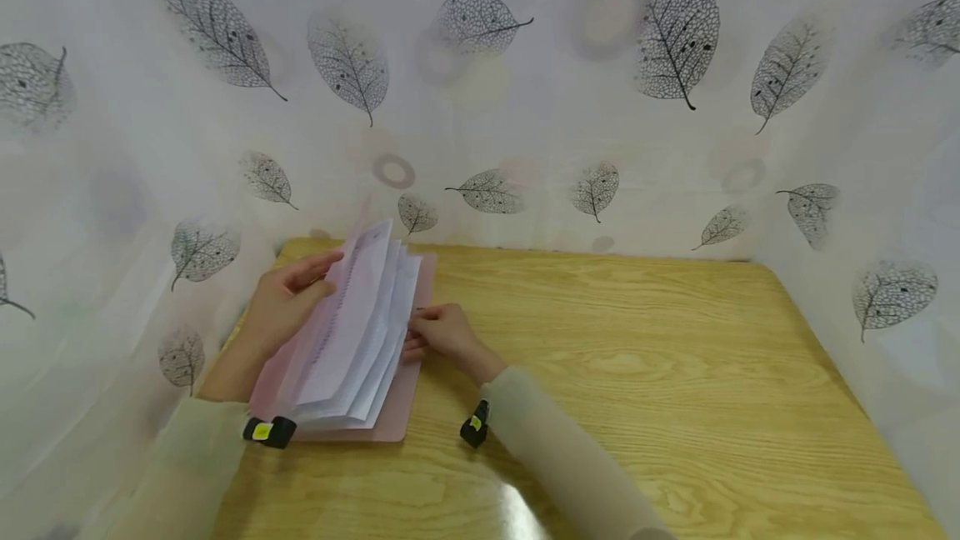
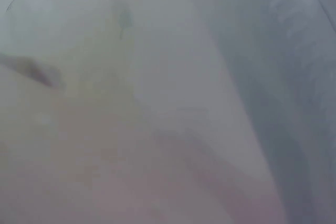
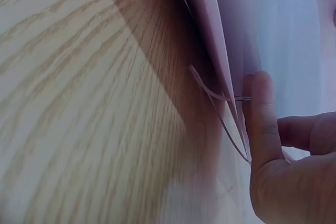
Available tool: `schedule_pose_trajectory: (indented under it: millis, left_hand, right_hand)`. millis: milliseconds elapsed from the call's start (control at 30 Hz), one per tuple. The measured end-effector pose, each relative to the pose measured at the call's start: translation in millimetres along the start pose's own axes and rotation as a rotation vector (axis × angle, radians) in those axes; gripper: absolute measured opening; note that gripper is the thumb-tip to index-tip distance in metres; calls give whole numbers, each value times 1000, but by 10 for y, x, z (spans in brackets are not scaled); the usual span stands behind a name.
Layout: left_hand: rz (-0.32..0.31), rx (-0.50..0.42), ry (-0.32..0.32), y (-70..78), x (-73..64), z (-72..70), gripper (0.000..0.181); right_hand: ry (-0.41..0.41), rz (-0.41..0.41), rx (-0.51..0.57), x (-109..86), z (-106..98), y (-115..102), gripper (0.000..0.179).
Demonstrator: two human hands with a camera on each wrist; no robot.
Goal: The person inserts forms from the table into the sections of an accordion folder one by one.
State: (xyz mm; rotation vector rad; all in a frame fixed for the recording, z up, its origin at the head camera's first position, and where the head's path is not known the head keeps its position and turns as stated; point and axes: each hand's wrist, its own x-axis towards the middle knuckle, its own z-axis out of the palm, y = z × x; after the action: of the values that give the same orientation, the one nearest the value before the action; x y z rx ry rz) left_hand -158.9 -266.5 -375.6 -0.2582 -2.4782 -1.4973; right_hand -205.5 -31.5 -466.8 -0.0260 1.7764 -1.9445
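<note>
A pink-covered notebook (image 1: 422,273) lies open on the table at the left in the head view, its white pages (image 1: 360,315) raised and fanned. A row of small dark marks runs down the front page. My left hand (image 1: 281,307) holds the raised left cover and pages between thumb and fingers. My right hand (image 1: 450,332) pinches at the notebook's right edge. In the right wrist view, a thin pink cord (image 3: 223,119) loops out of the cover edge, a small metal piece beside my fingertips. What exactly lies between those fingertips is hidden. The left wrist view is blurred.
The wooden table (image 1: 637,357) extends to the right of the notebook. White curtains (image 1: 525,123) with dark leaf prints hang behind it and along both sides. Each wrist wears a small black camera (image 1: 475,425).
</note>
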Motion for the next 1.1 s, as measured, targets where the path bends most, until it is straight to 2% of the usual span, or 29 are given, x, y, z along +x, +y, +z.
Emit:
schedule_pose_trajectory:
  millis: [367,667,833,967,1100]
  left_hand:
    - [-4,-19,5,-7,20,18,42]
    - [-31,-11,-6,-12,23,36,43]
    - [-72,26,-39,-63,33,72,43]
    - [-67,54,-63,-107,41,139,42]
    - [-61,97,-98,-152,54,238,43]
  right_hand:
    - [30,-5,22,53,84,27,20]
    - [14,16,23,48,59,20,24]
    - [6,23,-10,10,-50,11,29]
    - [-12,29,-30,-27,-191,-15,31]
    - [20,7,-88,-64,-342,-48,31]
